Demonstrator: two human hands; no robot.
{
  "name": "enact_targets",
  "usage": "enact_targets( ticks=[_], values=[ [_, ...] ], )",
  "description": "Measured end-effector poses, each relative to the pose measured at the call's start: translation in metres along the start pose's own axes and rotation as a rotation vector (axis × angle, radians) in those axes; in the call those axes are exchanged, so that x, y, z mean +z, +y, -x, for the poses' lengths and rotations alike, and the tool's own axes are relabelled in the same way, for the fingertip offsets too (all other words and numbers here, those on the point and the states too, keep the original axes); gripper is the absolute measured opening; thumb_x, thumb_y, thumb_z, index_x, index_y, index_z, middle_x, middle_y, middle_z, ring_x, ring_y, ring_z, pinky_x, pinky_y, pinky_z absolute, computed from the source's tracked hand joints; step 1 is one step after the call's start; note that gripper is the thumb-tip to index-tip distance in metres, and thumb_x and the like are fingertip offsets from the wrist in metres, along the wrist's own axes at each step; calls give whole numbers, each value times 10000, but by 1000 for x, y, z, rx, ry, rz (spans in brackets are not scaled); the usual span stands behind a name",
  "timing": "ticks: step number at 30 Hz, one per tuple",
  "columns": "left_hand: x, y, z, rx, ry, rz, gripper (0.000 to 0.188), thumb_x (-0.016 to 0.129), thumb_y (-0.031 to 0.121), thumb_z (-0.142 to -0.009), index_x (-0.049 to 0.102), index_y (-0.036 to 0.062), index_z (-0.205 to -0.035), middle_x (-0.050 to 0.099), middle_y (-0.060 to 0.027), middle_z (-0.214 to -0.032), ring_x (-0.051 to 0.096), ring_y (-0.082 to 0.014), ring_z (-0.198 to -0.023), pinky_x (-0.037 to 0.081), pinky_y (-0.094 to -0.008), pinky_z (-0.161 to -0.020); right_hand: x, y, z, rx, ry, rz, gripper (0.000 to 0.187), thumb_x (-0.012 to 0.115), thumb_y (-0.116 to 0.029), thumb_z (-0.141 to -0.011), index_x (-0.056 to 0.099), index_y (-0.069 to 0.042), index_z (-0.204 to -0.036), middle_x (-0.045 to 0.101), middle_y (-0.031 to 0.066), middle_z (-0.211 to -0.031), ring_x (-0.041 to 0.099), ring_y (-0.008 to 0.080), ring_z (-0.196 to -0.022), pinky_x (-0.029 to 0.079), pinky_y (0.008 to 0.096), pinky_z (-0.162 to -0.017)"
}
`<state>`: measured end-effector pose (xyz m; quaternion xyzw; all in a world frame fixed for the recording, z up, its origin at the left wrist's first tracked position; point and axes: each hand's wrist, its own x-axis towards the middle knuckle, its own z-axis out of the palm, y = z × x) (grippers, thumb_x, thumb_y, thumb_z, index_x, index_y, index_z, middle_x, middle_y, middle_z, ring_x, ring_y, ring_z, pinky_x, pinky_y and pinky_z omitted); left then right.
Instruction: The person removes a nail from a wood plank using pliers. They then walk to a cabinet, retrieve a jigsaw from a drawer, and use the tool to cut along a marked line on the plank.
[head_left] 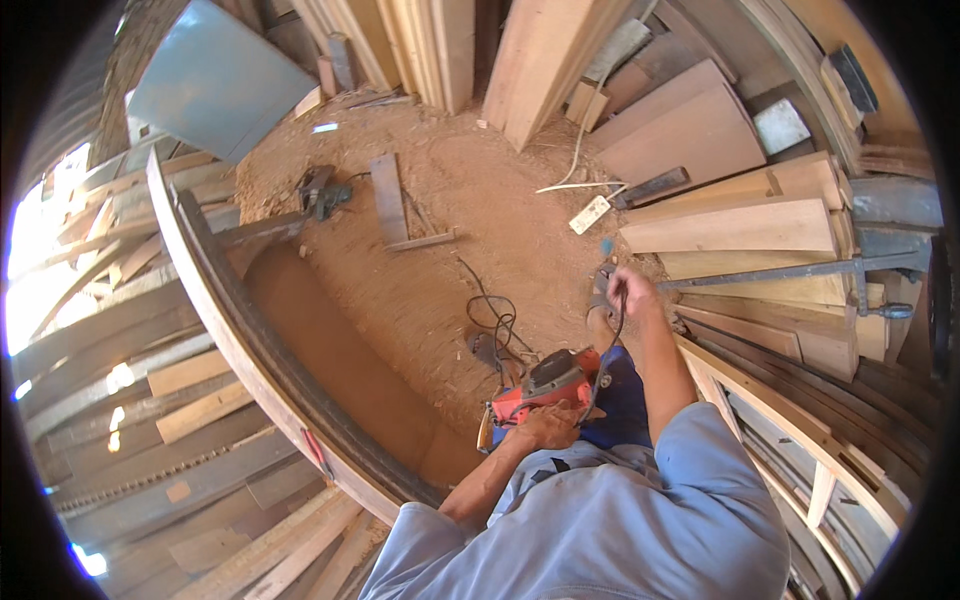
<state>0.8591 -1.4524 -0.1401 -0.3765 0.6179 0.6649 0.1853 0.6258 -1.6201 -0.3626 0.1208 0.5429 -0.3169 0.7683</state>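
Note:
Close to my body is a red electric hand planer (540, 388) with a dark grey top, held at waist height over my blue shorts. My left hand (550, 427) is closed around its near side; the fingertips are partly hidden. Farther out to the right, my right hand (632, 290) is raised with its fingers closed on a black cord (608, 350). That cord hangs down from the hand toward the planer. More black cord (492, 312) lies in loose loops near my sandalled foot (486, 347).
A white power strip (590, 214) with a pale cable lies ahead on the sawdust floor, near stacked planks (740, 225). A dark power tool (325, 192) rests farther left. A long bench edge (235, 345) curves along my left. A bar clamp (780, 272) and wooden frame (790, 440) are at right.

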Motion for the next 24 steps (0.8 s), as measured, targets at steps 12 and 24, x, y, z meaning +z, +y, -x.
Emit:
enact_targets(
  ticks=[12,24],
  values=[
    [-19,-211,-175,-68,1010,467,777,711,416,-891,344,72,-1484,622,-125,-1138,630,-189,-859,532,-333,-694,-46,-136,-7,-658,381,432,208,521,-131,-980,559,-107,-1183,528,-4,-695,472,82,-494,400,237,-409],
    [-170,-362,-344,-211,1050,622,741,667,214,-810,374,14,-1461,600,-223,-1190,629,-238,-1000,529,-386,-821,-127,54,-92,-321,46,1151,630,562,-398,-992,331,-111,-1504,641,111,-1050,587,173,-893,477,334,-815]
  ],
)
